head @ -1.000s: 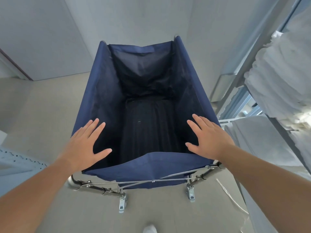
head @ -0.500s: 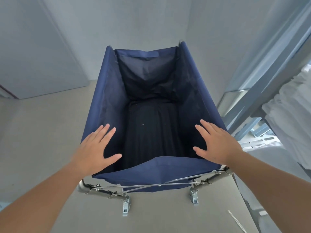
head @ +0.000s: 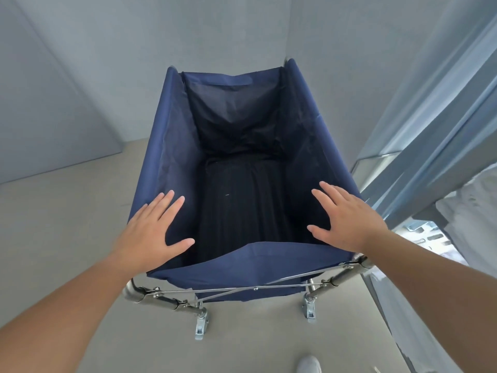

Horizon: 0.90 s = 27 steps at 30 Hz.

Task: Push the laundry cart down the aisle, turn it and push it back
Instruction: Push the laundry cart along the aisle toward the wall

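The laundry cart [head: 172, 146] is a deep navy fabric bag on a metal tube frame [head: 161, 300], standing right in front of me with its dark inside empty. Two near casters [head: 200, 323] show under the frame. My left hand [head: 150, 232] lies flat on the near left corner of the bag's rim, fingers spread. My right hand [head: 349, 219] lies flat on the near right corner in the same way. Neither hand curls around the rim or the frame.
A grey wall [head: 188, 36] stands close beyond the cart's far end. A metal shelf rack [head: 430, 157] with white linen [head: 473, 211] runs along the right, near the cart's side. Open beige floor [head: 67, 224] lies to the left. My shoe [head: 309, 364] shows at the bottom.
The cart and I have moved forward along the rack; the stacked white linen has slid back to the right edge and the far wall is nearer. Both hands kept their place on the rim.
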### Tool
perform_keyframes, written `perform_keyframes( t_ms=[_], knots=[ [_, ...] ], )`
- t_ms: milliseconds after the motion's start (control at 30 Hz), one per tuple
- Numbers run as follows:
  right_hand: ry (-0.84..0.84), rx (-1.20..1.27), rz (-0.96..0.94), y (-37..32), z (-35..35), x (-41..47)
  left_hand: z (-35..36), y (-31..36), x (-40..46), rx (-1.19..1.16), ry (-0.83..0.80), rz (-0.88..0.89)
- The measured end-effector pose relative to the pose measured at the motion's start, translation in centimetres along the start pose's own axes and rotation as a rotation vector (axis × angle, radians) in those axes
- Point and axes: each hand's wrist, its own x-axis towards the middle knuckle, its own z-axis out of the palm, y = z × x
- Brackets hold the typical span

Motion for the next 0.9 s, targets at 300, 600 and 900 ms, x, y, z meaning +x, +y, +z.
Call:
perform_keyframes(
  t_ms=[300,600,900],
  knots=[
    [0.026,0.012,-0.017,5.1,0.1,9.6,-0.3,-0.6,10.6,-0.049,0.016,-0.042],
    [0.030,0.026,-0.041,10.7,0.1,19.3,-0.4,-1.0,21.0,-0.041,0.010,-0.083],
    [0.044,-0.005,-0.085,14.8,-0.2,26.7,-0.6,-1.0,28.9,0.055,-0.002,-0.057]
  ],
)
